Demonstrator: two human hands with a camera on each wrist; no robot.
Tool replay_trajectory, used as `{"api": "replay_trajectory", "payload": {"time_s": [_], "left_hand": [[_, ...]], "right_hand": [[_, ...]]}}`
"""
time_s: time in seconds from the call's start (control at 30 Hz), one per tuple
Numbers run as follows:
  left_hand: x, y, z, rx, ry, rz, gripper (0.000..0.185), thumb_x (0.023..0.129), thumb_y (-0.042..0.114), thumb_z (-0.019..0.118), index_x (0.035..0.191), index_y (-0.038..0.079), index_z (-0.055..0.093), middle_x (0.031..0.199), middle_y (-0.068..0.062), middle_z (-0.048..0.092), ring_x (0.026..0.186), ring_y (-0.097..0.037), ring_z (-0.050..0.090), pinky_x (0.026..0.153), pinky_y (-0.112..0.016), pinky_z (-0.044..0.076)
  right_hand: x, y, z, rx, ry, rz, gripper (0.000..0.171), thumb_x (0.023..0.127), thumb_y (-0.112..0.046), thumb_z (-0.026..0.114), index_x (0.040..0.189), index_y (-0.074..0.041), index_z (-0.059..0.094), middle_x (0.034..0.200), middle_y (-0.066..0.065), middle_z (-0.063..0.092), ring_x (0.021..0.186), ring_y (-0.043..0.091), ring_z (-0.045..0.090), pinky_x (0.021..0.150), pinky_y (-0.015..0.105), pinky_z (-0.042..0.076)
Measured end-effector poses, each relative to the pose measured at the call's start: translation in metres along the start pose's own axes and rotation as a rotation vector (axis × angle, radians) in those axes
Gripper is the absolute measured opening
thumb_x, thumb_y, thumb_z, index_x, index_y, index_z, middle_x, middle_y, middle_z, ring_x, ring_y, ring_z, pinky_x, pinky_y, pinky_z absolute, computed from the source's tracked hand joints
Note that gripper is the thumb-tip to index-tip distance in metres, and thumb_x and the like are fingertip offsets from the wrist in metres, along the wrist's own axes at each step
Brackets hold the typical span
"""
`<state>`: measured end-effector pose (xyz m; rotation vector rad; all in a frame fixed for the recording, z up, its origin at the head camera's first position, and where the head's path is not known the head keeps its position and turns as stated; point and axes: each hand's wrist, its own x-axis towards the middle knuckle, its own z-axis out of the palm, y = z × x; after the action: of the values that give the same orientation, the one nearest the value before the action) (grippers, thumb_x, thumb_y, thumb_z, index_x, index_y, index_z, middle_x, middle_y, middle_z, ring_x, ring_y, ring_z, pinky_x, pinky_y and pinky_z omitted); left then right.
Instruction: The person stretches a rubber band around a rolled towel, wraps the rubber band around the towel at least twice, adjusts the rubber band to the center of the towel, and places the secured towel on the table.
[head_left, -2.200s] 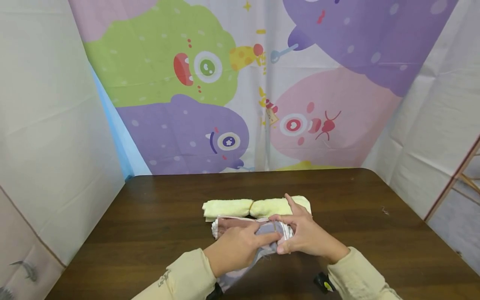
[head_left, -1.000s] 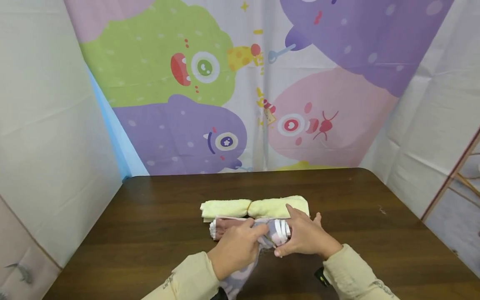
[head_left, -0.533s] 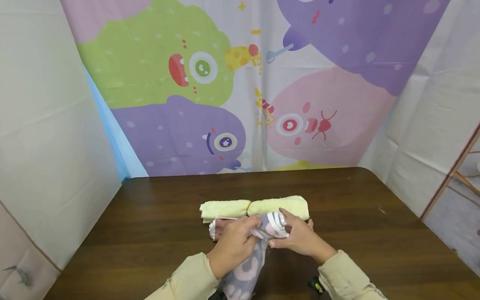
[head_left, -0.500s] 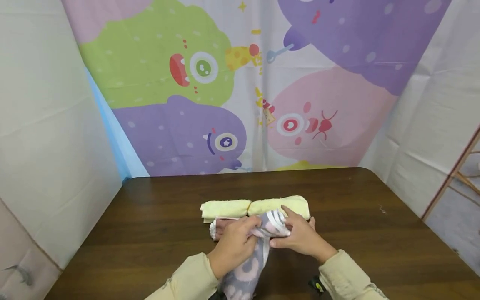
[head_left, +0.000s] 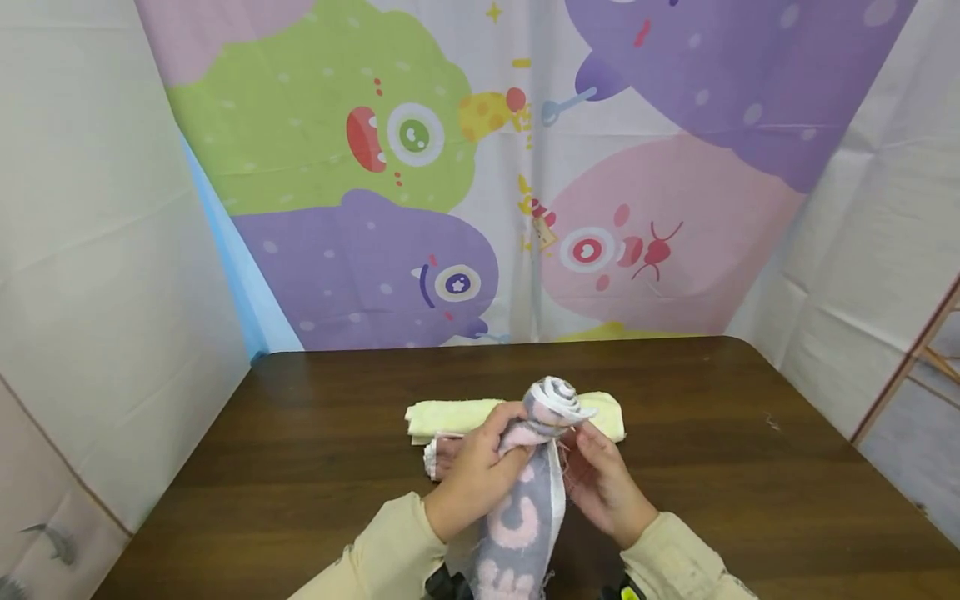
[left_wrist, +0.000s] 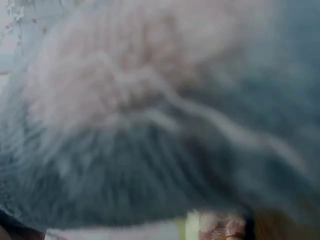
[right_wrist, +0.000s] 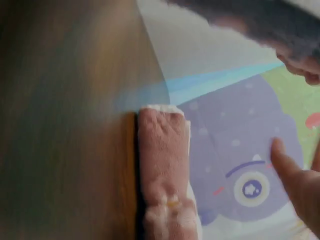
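The left hand (head_left: pixel 480 471) grasps a rolled grey-and-pink patterned towel (head_left: pixel 525 500), lifted upright above the dark wooden table (head_left: pixel 300 467). The right hand (head_left: pixel 603 487) touches it with relaxed fingers, not gripping.

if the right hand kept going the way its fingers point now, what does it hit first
Probably the grey and pink rolled towel that the left hand grips; the right hand fingers already reach its rolled end. The yellow rolled towel lies beyond.

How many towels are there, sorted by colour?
Yellow rolled towel, lying on the table: 1
Pink rolled towel, lying on the table: 1
Grey-and-pink towel, held up by the left hand: 1
Total: 3
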<state>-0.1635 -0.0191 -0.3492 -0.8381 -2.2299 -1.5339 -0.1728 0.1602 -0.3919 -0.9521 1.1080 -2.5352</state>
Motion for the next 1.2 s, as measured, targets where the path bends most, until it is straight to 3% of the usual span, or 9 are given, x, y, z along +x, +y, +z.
{"api": "replay_trajectory", "payload": {"time_s": [0.07,0.17,0.23,0.33,0.5,0.73,0.9,1.03,1.2], "left_hand": [[0.001,-0.001,0.001,-0.018,0.098,-0.037,0.036,0.087,-0.001,0.058,0.120,0.009,0.047,0.110,-0.019,0.063,0.093,-0.027,0.060,0.080,-0.039,0.050],[0.004,-0.004,0.001,-0.058,0.239,-0.110,0.051,0.089,0.000,0.057,0.135,0.010,0.036,0.111,-0.023,0.060,0.094,-0.031,0.059,0.080,-0.042,0.049],[0.007,-0.006,0.002,-0.097,0.305,-0.149,0.060,0.090,0.000,0.056,0.142,0.011,0.027,0.111,-0.023,0.058,0.094,-0.032,0.059,0.080,-0.043,0.049],[0.009,-0.009,0.003,-0.175,0.336,-0.169,0.066,0.090,-0.003,0.054,0.146,0.008,0.020,0.111,-0.023,0.056,0.097,-0.031,0.058,0.083,-0.041,0.048],[0.007,-0.016,-0.010,-0.164,0.193,-0.094,0.071,0.084,-0.003,0.063,0.144,0.005,0.026,0.115,-0.021,0.051,0.098,-0.031,0.056,0.079,-0.034,0.051],[0.012,-0.021,-0.057,0.154,0.100,0.305,0.075,0.066,-0.003,0.079,0.131,0.000,0.043,0.120,-0.022,0.053,0.100,-0.036,0.057,0.066,-0.035,0.055],[0.012,-0.023,-0.066,0.234,0.023,0.459,0.050,0.064,-0.003,0.082,0.103,0.004,0.052,0.113,-0.017,0.058,0.094,-0.026,0.058,0.065,-0.027,0.052],[0.010,-0.025,-0.063,0.215,-0.012,0.448,0.049,0.065,-0.004,0.082,0.104,0.000,0.053,0.110,-0.018,0.060,0.090,-0.025,0.060,0.063,-0.027,0.054],[0.010,-0.029,-0.063,0.137,-0.203,0.332,0.052,0.074,-0.002,0.078,0.121,-0.003,0.055,0.114,-0.019,0.061,0.090,-0.021,0.058,0.060,-0.023,0.054]], "right_hand": [[-0.002,0.000,0.000,-0.095,-0.027,0.085,0.057,0.097,-0.018,0.055,0.146,0.001,0.032,0.124,0.005,0.058,0.110,0.011,0.056,0.093,0.026,0.045],[-0.006,0.002,0.002,-0.367,-0.057,0.222,0.095,0.090,-0.030,0.067,0.146,0.013,0.005,0.132,0.017,0.051,0.112,0.014,0.054,0.093,0.029,0.046],[-0.007,0.003,0.008,-0.517,-0.055,0.264,0.101,0.084,-0.031,0.074,0.143,0.018,0.008,0.130,0.023,0.051,0.109,0.015,0.055,0.089,0.029,0.048],[-0.009,0.006,0.013,-0.698,0.021,0.291,0.080,0.079,-0.016,0.075,0.135,0.020,0.031,0.114,0.024,0.058,0.096,0.015,0.059,0.079,0.029,0.052],[-0.009,0.006,0.010,-1.054,0.120,0.192,0.035,0.065,0.005,0.064,0.099,0.011,0.059,0.084,0.007,0.062,0.072,0.007,0.057,0.061,0.025,0.050],[-0.006,-0.012,0.002,-1.311,0.183,0.093,0.036,0.059,0.006,0.068,0.095,0.002,0.068,0.082,0.000,0.064,0.073,0.005,0.051,0.064,0.024,0.046],[-0.005,-0.022,-0.002,-1.378,0.179,0.139,0.034,0.062,0.003,0.071,0.096,0.001,0.069,0.086,0.003,0.066,0.076,0.009,0.053,0.067,0.026,0.048],[-0.005,-0.026,-0.009,-1.408,0.136,0.188,0.037,0.063,0.002,0.071,0.099,0.000,0.070,0.090,0.004,0.069,0.077,0.009,0.054,0.068,0.026,0.048],[-0.005,-0.033,-0.018,-1.411,0.026,0.242,0.048,0.063,0.002,0.071,0.111,-0.002,0.069,0.101,0.006,0.070,0.078,0.008,0.053,0.066,0.025,0.046]]}}
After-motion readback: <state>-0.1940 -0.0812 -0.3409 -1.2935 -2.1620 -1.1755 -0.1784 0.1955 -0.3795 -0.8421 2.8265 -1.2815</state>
